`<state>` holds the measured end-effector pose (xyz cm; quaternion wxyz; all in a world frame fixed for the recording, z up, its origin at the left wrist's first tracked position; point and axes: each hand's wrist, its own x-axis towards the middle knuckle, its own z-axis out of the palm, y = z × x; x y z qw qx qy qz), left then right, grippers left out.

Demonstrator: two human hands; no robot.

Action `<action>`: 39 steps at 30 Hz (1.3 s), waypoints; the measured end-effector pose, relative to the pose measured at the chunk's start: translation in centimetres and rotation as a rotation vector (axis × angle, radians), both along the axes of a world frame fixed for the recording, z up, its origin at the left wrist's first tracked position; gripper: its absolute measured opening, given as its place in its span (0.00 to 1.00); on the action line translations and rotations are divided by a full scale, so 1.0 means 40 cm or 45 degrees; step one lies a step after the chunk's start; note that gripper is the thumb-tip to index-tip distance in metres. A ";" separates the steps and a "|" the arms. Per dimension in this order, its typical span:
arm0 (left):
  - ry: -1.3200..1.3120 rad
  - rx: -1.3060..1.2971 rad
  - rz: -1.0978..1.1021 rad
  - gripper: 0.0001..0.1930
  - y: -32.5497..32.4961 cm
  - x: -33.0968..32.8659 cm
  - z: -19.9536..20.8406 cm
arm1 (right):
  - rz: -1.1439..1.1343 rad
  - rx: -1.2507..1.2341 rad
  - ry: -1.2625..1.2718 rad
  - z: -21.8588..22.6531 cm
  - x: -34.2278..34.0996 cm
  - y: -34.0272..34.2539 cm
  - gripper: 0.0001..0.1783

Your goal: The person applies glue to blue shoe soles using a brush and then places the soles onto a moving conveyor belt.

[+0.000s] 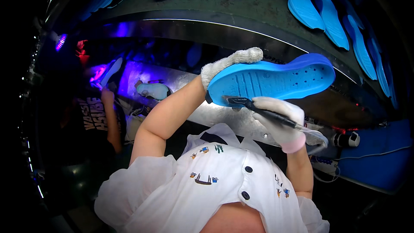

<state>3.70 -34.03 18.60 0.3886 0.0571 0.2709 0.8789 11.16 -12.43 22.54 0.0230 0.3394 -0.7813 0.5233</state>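
A bright blue shoe sole [276,80] is held up in front of me, tilted, its heel end with small holes toward the right. My left hand [230,62], in a pale knit glove, is closed around its upper left edge, with some fingers hidden behind it. My right hand [280,123], in a white glove with a pink cuff, grips a black-handled brush [246,103]. The brush's flat tip touches the lower left rim of the sole. A thin hose [319,136] trails from the handle's rear end.
Beyond my hands runs a dark conveyor belt [263,6] carrying several blue soles [302,4]. A metal bench [189,108] lies below it, bearing another sole [153,90]. At left, a co-worker's arm [111,121] reaches into purple light. A blue surface [375,155] with cables is at right.
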 end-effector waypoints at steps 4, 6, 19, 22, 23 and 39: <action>-0.093 -0.043 0.040 0.20 0.002 -0.009 0.010 | 0.139 0.463 0.380 0.031 0.045 0.000 0.15; 0.011 -0.120 0.125 0.22 0.002 -0.019 -0.007 | 0.045 0.080 0.277 0.028 0.025 0.006 0.15; 0.131 -0.184 0.168 0.13 -0.012 -0.019 0.038 | 0.047 0.441 0.631 0.033 0.028 0.045 0.14; 0.138 -0.406 0.060 0.23 -0.037 -0.019 0.065 | -0.078 0.367 0.500 0.056 0.006 0.059 0.14; 0.171 -0.481 0.070 0.27 -0.044 -0.019 0.075 | -0.081 0.268 0.525 0.031 -0.012 0.060 0.15; 0.125 -0.140 0.006 0.43 -0.059 0.000 0.104 | 0.062 0.297 0.506 0.095 0.006 0.102 0.15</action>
